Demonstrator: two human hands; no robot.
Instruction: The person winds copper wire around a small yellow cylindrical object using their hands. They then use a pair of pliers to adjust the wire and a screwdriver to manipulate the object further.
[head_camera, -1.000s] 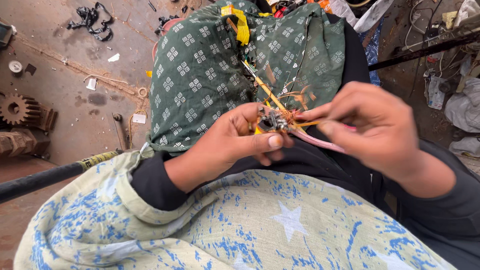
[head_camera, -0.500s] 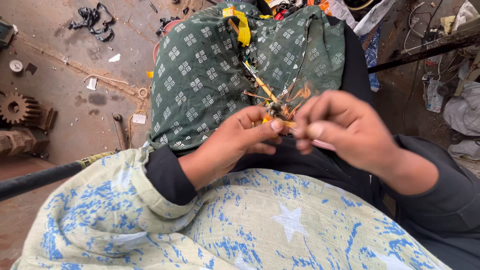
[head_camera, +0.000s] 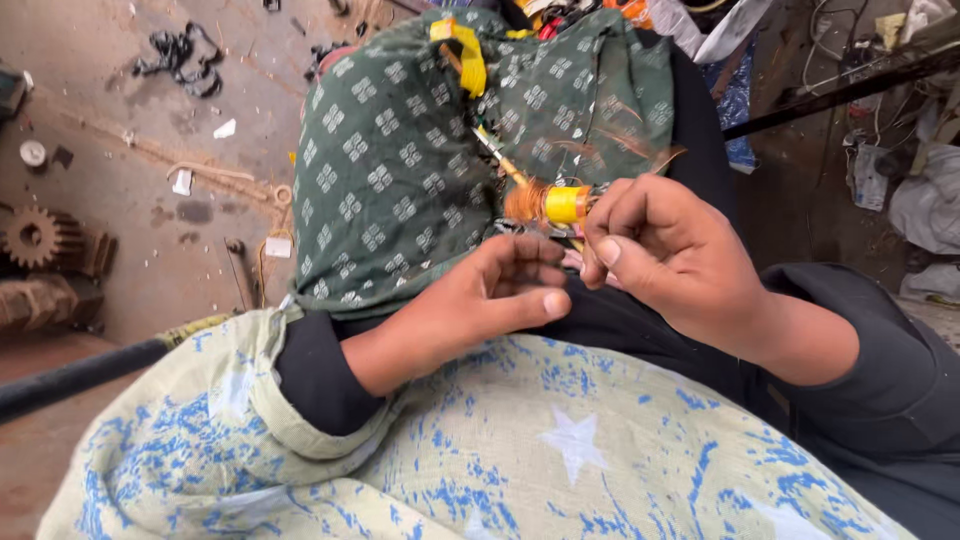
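Since a second ago my right hand (head_camera: 670, 255) has lifted the small yellow-taped coil of copper wire (head_camera: 555, 203) above the green patterned cloth (head_camera: 400, 180), pinching it. Left hand (head_camera: 500, 290) released, fingers half-curled just below the coil.

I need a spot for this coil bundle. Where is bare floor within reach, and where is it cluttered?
Bare floor lies left of the green-patterned knee, between the black scraps at top and the rusty gears at the left edge, with only small paper bits. The right side is crowded: rags and wires behind the dark bar. Both hands, left and right, sit at the copper winding.
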